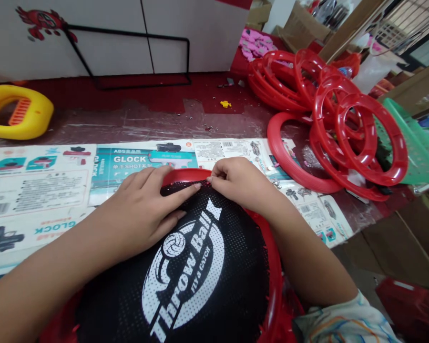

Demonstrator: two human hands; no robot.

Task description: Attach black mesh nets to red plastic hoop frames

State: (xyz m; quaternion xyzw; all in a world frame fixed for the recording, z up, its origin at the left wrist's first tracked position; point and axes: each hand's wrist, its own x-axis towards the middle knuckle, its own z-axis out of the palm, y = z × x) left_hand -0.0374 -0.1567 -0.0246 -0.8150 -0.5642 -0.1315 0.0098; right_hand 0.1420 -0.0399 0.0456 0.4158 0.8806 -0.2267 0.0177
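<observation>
A round black mesh panel (236, 247), printed in white with "Throw Ball", lies over a red plastic ring (273, 267) close in front of me. My left hand (152, 200) rests on the upper left of the mesh. Its index finger and thumb stretch flat over the fabric, while other fingers reach the far rim. At the top edge, my right hand (232, 183) pinches the mesh border against the ring. Small red pegs poke out along the mesh's right border. What lies beneath the panel is hidden.
Several red rings (372, 138) are heaped at the right, beside a green basket (414, 143). Flattened printed cardboard (128, 162) covers the table's front. A yellow plastic part (32, 114) sits left. Behind stand a black wire frame (136, 33) and a white box (103, 12); pink pieces (255, 44) lie farther back.
</observation>
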